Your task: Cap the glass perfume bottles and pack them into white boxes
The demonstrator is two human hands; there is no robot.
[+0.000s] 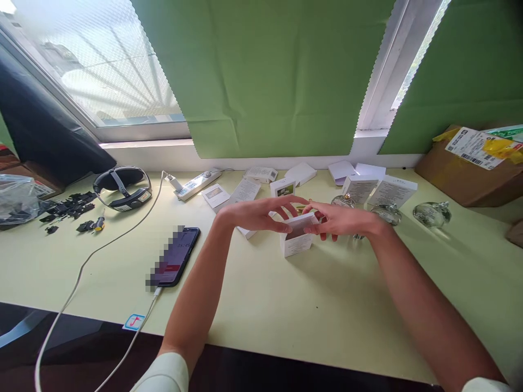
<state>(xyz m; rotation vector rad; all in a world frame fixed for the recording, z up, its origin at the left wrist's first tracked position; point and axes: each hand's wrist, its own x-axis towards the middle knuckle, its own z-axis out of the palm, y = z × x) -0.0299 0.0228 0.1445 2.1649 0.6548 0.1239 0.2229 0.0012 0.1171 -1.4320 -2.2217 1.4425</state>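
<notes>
A small white box (298, 246) stands on the table between my hands, its top uncovered and its inside dark. My left hand (263, 215) arches over it from the left, fingers stretched out, thumb at the box's left edge. With thumb and fingers, my right hand (335, 219) grips the right edge. Something gold-coloured (301, 209) shows partly behind the fingers. Just behind stands a white box with a picture (283, 188). Clear glass ornaments with metallic tops lie to the right; one glass ornament (432, 214) is in full view, while another (343, 201) is partly hidden by my right hand.
Several white cartons (394, 190) line the back of the table. At left are a phone (180, 256) on a white cable, a head strap device (125, 188), black plastic pieces (73, 206) and a power strip (197, 185). A cardboard box (469, 169) occupies the right rear.
</notes>
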